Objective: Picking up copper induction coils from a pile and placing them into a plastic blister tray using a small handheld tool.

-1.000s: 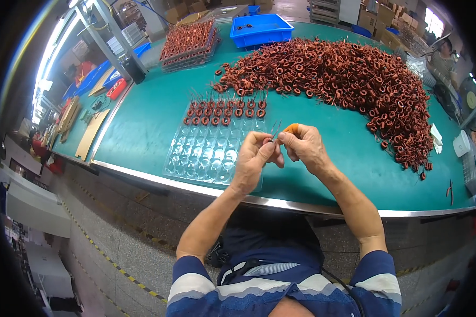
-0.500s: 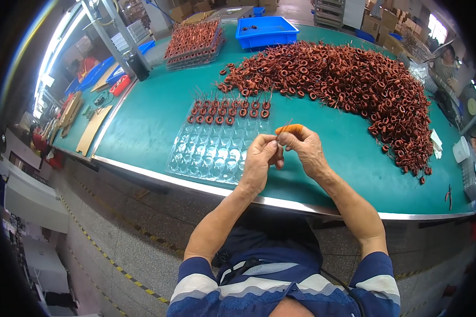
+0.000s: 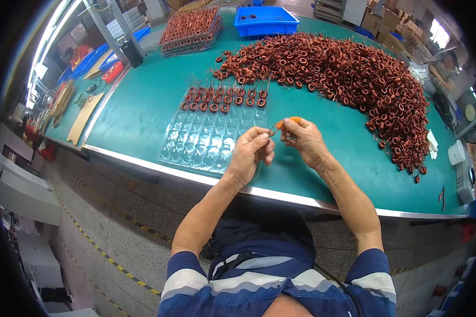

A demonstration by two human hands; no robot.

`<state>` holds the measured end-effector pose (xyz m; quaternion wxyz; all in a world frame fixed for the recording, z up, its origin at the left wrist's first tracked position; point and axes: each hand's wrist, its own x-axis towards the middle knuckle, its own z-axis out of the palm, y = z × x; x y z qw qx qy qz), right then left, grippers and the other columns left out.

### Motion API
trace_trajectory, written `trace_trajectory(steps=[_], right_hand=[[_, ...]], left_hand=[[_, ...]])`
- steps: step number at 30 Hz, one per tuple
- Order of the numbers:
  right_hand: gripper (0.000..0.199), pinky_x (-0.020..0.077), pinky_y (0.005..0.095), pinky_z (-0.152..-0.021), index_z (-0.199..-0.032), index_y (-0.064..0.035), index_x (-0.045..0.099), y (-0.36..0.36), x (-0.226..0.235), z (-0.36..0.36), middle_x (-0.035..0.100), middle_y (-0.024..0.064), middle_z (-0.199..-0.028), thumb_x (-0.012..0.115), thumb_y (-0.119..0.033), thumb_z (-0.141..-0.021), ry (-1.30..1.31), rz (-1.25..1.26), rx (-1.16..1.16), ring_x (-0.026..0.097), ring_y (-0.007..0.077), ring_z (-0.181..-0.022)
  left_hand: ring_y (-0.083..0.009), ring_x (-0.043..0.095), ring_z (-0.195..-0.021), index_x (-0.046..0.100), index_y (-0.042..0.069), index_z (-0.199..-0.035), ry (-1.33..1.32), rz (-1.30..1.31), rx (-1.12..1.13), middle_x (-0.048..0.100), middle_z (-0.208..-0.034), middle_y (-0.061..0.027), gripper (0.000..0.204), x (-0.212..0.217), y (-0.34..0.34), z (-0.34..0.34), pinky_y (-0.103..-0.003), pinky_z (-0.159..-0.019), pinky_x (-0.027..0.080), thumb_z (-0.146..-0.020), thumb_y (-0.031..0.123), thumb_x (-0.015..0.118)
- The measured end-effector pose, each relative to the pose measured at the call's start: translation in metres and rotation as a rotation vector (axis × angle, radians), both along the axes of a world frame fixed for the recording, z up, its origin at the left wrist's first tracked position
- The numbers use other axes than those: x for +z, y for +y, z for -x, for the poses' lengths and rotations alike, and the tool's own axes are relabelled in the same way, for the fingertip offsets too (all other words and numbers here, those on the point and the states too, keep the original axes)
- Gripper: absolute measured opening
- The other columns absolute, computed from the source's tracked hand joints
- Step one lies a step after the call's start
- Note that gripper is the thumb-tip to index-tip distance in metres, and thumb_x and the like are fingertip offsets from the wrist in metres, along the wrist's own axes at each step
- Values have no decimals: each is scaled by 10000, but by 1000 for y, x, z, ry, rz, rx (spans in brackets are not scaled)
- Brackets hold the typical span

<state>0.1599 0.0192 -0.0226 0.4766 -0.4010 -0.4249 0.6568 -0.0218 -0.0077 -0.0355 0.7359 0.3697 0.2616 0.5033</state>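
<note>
Between the fingertips of both hands is a small wire-wound ring coil (image 3: 272,130), mostly hidden, with thin leads showing. My left hand (image 3: 250,153) pinches it between thumb and index finger. My right hand (image 3: 308,142) is closed in a pinch at its upper right side, and an orange covering (image 3: 293,121) sits on a finger there. Just left of my hands lies a clear plastic tray (image 3: 195,153) with round pockets. Its far rows hold several copper-red ring coils (image 3: 225,108), leads pointing up; the near pockets hold none.
A large heap of similar coils (image 3: 344,79) curves across the green table (image 3: 143,121) at the far right. Stacked filled trays (image 3: 190,34) and a blue bin (image 3: 267,26) stand at the back. Red-handled pliers (image 3: 442,197) lie near the right edge.
My hands have drawn slightly apart, so thin wire now shows between their fingertips. The whole view has shifted a little.
</note>
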Motion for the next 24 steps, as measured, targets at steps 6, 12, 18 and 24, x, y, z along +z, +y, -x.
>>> trace_trajectory(steps=[6,12,18,24], right_hand=[[196,457,265,-712,-919,-28,660,-2,1,0,639,37,-826,650,-223,-913,41,-66,61,568,127,-763],[188,444,254,-687,-882,-11,674,0,-1,-1,635,35,-778,677,-199,-882,-34,-56,85,536,108,-708],[214,452,249,-686,-880,-10,678,3,-5,-2,642,32,-782,684,-224,-876,-209,-120,106,541,100,-704],[318,464,222,-632,-959,6,669,1,1,1,642,34,-803,644,-309,-924,-515,-364,-218,575,85,-716]], left_hand=[[-153,503,-552,559,13,-988,1,20,-46,507,-673,-44,160,1,-1,6,-277,-508,425,-955,168,537],[-72,436,-546,550,28,-936,264,-30,-75,469,-652,8,157,13,-1,15,-215,-472,376,-953,184,535],[-59,398,-544,539,41,-929,330,-102,-105,446,-652,19,140,7,-2,19,-211,-474,352,-968,174,514],[-82,444,-551,474,4,-1035,373,-78,-26,454,-659,0,175,10,-7,17,-233,-475,353,-981,169,492]])
